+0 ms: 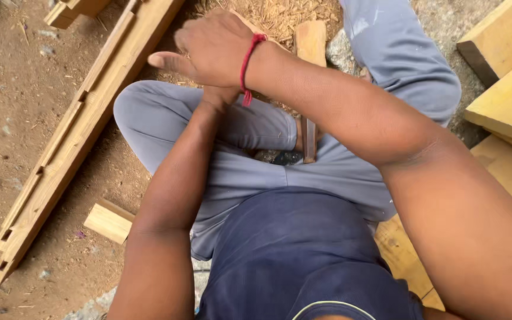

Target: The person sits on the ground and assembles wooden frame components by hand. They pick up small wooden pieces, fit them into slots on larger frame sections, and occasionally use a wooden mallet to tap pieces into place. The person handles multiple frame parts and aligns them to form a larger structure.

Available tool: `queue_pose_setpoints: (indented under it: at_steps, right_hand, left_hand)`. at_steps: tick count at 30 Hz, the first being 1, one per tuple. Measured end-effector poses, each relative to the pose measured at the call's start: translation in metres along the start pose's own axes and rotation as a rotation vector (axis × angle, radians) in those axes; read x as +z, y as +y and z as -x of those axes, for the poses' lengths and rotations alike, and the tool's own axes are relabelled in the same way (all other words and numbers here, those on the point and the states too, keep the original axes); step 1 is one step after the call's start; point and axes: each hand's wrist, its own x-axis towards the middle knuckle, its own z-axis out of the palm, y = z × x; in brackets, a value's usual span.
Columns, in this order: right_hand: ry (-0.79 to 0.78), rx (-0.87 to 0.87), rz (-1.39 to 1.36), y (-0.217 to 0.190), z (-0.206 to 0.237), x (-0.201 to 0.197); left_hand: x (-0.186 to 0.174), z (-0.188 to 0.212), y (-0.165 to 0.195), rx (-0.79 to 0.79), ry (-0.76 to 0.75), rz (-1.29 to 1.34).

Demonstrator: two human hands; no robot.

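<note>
I sit cross-legged on the ground in grey trousers. My right arm crosses over my lap, and my right hand (pixel 214 47), a red thread around its wrist, is curled with the thumb pointing left, above a heap of wood shavings (pixel 280 15). My left forearm reaches up under it. My left hand (pixel 220 95) is almost wholly hidden beneath the right one, so I cannot tell what either hand holds. A metal blade (pixel 309 139) shows between my legs, in line with a wooden block (pixel 310 41) beyond my arm.
A long wooden beam (pixel 72 136) with cut slots lies diagonally on the dirt at the left. A small wood offcut (pixel 109 221) sits by my left elbow. Yellow planks (pixel 508 101) are stacked at the right, and one lies under my right side (pixel 401 255).
</note>
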Motion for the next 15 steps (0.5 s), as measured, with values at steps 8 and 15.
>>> queue_pose_setpoints:
  at_steps: [8,15]
  right_hand:
    - [0.089,-0.057,-0.114,0.022,-0.008,0.019]
    - [0.271,-0.035,-0.068,0.048,0.018,0.035]
  left_hand:
    - [-0.025,0.020,-0.007,-0.181,0.033,0.130]
    - [-0.013,-0.005,0.045,-0.251,0.163,0.337]
